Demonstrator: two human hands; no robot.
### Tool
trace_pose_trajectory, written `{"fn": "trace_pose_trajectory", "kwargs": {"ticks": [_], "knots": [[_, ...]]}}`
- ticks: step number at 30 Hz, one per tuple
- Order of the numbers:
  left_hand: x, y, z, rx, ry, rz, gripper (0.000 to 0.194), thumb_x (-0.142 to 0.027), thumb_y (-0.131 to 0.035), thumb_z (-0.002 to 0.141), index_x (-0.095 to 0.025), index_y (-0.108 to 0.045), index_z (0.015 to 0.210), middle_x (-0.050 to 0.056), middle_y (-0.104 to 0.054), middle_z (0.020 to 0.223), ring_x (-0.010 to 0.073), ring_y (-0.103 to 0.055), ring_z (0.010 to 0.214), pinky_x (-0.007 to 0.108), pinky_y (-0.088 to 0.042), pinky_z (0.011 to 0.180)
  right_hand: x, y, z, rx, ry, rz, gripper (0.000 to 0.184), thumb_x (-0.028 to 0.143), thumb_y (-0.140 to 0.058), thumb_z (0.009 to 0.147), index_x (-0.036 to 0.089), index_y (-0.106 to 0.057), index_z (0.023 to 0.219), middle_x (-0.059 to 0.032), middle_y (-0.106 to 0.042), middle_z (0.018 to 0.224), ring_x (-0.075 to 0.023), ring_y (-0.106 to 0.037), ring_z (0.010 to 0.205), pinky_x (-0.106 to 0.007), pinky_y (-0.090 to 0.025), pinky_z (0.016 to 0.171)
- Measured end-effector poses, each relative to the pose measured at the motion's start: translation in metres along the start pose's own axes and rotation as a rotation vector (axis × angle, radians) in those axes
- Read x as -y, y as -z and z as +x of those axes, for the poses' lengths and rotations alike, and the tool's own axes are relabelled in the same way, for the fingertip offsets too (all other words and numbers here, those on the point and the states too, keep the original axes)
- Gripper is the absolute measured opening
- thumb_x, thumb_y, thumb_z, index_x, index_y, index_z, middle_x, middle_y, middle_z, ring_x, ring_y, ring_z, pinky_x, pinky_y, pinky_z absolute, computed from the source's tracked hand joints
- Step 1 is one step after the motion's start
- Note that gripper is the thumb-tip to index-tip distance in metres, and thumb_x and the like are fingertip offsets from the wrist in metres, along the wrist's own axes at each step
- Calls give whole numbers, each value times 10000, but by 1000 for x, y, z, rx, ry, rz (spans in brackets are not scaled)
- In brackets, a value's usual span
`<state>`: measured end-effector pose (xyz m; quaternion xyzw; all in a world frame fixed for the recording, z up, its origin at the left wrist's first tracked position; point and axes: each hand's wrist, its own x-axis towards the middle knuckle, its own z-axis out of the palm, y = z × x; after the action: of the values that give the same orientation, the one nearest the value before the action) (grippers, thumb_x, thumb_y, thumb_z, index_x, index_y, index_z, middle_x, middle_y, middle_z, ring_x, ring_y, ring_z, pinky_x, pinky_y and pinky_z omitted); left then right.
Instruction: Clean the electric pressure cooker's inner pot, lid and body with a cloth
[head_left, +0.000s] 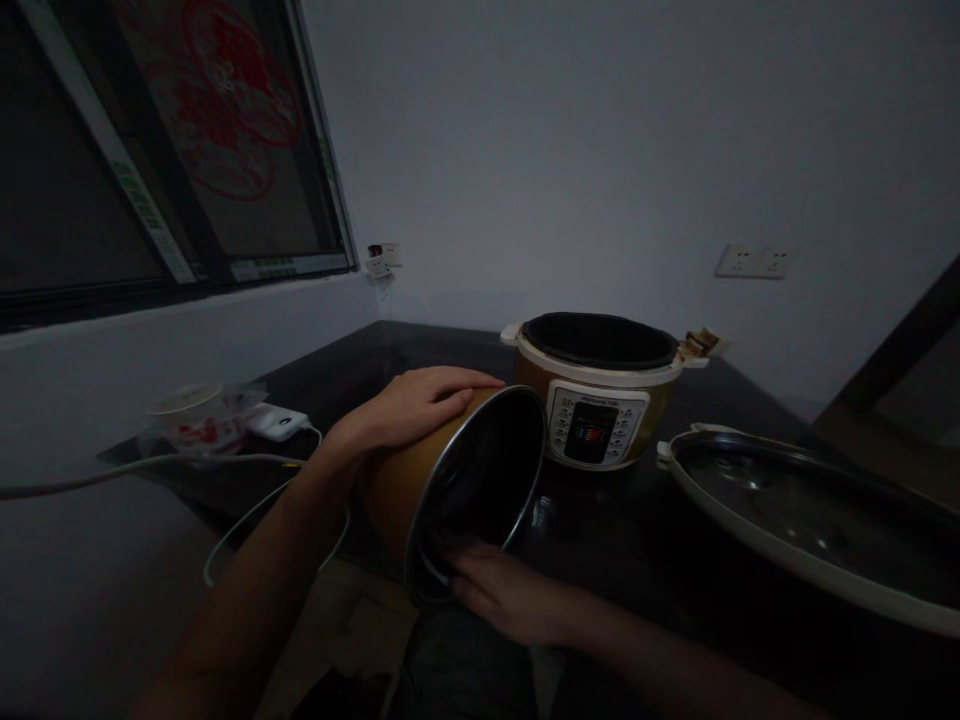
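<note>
A gold inner pot (401,480) of a cooker lies tipped on its side, its dark mouth facing right and toward me. My left hand (420,405) rests over its upper outer side, fingers reaching to the metal rim and holding it tilted. My right hand (502,590) reaches into the lower part of the mouth. Its fingertips are blurred and dark against the inside, so I cannot make out whether they hold anything. Just behind the pot stands the electric cooker body (656,395), lidless, with a dark open top and a control panel on its front.
A large lid (750,530) lies underside up at the right of the dark tabletop (435,345). At the left are a bagged bowl (191,415), a white plug block (281,422) and a trailing cable (244,520). Wall sockets (754,262) sit behind.
</note>
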<state>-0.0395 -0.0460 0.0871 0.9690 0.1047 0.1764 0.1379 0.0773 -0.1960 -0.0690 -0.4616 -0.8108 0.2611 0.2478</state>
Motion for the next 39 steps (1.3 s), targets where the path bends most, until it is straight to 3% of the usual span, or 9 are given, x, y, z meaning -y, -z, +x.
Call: {"fn": "trace_pose_trajectory", "kwargs": {"ticks": [5,10,15,19,25,30,34,37,39], "knots": [[1,0,4,19,-24,18,391,-301,-342,952,-247,-546,1280,-12,-571,1342,151,-502,1233,301,-347,1055,-63,45,-11,-49,83,-936,450,226,-530,871,82,-526,1298,-186,-481,1386,-298,-396,1322,-476,-314,1110],[7,0,15,68,-36,-11,384,-290,-349,952,-240,-552,1274,-2,-575,1340,147,-503,1235,310,-347,1058,-66,121,7,-89,154,-1096,389,27,-363,880,-8,-578,1202,-221,-553,1299,-272,-403,1320,-454,-283,1138],[13,-1,14,52,-45,-39,388,-309,-358,952,-226,-550,1279,4,-587,1324,145,-518,1217,289,-352,1050,-52,148,14,-59,249,-1135,401,31,-348,886,47,-589,1206,-144,-571,1311,-198,-369,1345,-363,-273,1154],[13,1,9,44,-29,-55,388,-312,-346,958,-230,-544,1281,0,-581,1331,145,-515,1220,297,-351,1052,-65,132,-1,-66,203,-1136,373,108,-399,905,21,-568,1225,-203,-540,1324,-259,-394,1329,-448,-280,1138],[13,2,8,43,-21,-74,383,-326,-338,965,-242,-548,1275,-11,-569,1345,138,-499,1236,297,-333,1066,-67,54,-14,-41,112,-1000,479,281,-535,871,92,-516,1310,-186,-490,1382,-304,-376,1335,-466,-284,1120],[13,2,5,19,27,-79,389,-324,-332,962,-250,-541,1282,-8,-560,1357,159,-499,1240,327,-336,1069,-12,12,10,33,27,-186,477,170,-418,887,142,-457,1362,-137,-504,1384,-227,-416,1316,-403,-304,1102],[12,2,3,2,30,-95,394,-324,-329,961,-245,-538,1285,0,-560,1356,167,-497,1246,340,-337,1073,32,0,37,-102,67,458,532,75,-330,851,187,-472,1351,-46,-560,1337,-157,-534,1195,-297,-413,1002],[13,1,2,-10,29,-92,392,-323,-328,960,-254,-534,1287,-4,-561,1356,168,-495,1249,351,-338,1075,36,-7,47,-194,16,596,550,68,-294,841,190,-491,1340,-26,-605,1279,-145,-578,1128,-295,-438,975],[13,1,1,-13,29,-95,388,-321,-330,960,-255,-538,1282,-4,-567,1349,163,-505,1238,346,-349,1067,25,-10,46,-157,16,409,554,69,-303,849,181,-454,1370,-34,-575,1323,-132,-559,1162,-281,-415,1006]]}}
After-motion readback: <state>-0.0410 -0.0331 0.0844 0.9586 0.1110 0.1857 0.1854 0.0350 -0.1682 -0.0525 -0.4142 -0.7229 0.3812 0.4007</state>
